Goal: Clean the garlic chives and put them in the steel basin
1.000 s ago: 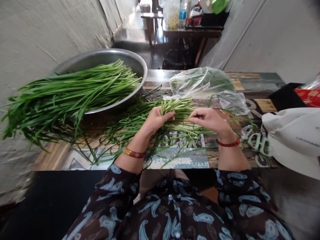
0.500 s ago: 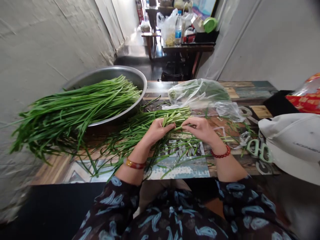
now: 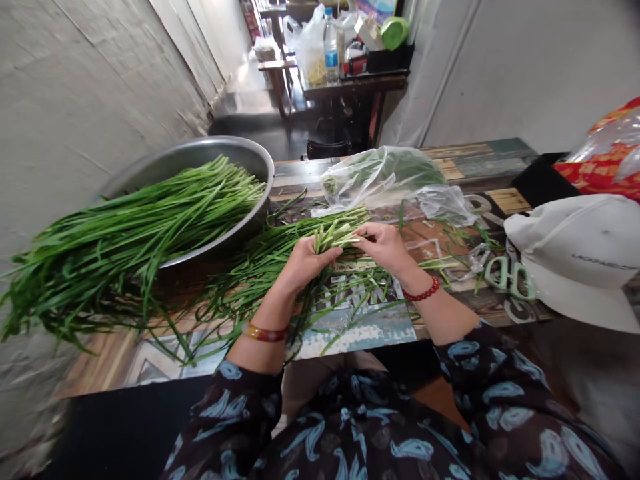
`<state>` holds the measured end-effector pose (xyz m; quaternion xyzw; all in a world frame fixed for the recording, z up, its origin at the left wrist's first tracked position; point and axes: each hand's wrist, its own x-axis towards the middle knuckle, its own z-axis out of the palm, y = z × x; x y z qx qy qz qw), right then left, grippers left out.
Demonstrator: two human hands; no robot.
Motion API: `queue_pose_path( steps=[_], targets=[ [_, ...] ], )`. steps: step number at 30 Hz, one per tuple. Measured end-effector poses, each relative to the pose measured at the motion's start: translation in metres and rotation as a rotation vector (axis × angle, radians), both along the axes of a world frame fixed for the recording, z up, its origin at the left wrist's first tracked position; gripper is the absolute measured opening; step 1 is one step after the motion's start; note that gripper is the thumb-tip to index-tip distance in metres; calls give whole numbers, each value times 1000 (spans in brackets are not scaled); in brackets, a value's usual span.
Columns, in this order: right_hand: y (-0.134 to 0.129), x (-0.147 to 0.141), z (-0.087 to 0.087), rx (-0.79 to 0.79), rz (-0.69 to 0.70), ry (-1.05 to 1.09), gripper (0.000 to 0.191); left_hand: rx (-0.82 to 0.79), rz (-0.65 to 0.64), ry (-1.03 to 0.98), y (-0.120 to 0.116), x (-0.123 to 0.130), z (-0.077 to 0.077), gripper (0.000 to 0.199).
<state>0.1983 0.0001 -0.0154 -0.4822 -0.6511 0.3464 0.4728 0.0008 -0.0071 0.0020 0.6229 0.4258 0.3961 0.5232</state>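
Your left hand (image 3: 304, 261) grasps the stems (image 3: 329, 238), jutting toward its 2 o'clock; they're at your right hand's (image 3: 384, 245) 9 o'clock, fingers right there, can't tell if pinching.

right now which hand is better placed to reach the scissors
Probably the right hand: it is nearer the scissors and sits at the ends of the stalks, while the left hand is wrapped around them.

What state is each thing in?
Left hand: closed around stems
Right hand: fingertips at stem ends, grip unclear
Bowl: holds leaves, overhanging
Leaf pile: spread on table
Bag: lying, greens inside
Scissors: lying down, blades unclear
Hat: crown up
Bottle: upright, capped
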Motion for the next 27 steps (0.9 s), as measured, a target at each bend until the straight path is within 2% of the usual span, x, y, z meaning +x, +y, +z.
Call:
queue_pose_path(
  steps=[5,8,10,14,16,19,23,27],
  targets=[
    [9,16,0,-85,-213,234,32,-6,57,12,0,-2,4,31],
    [13,33,6,-57,-254,243,31,26,111,51,1,-4,5,33],
    [11,42,11,-31,-184,94,27,46,138,47,1,-6,7,33],
    [5,46,14,26,54,-332,20,80,186,-37,3,-11,10,24],
    [3,45,12,67,95,-518,19,52,188,-110,4,-13,12,18],
    [1,43,7,136,86,-738,15,-42,197,-240,6,-14,11,16],
    [0,41,4,182,75,-838,9,-22,277,-316,9,-13,8,21],
    [-3,38,5,183,71,-870,12,-4,264,-291,9,-11,7,27]
  ],
)
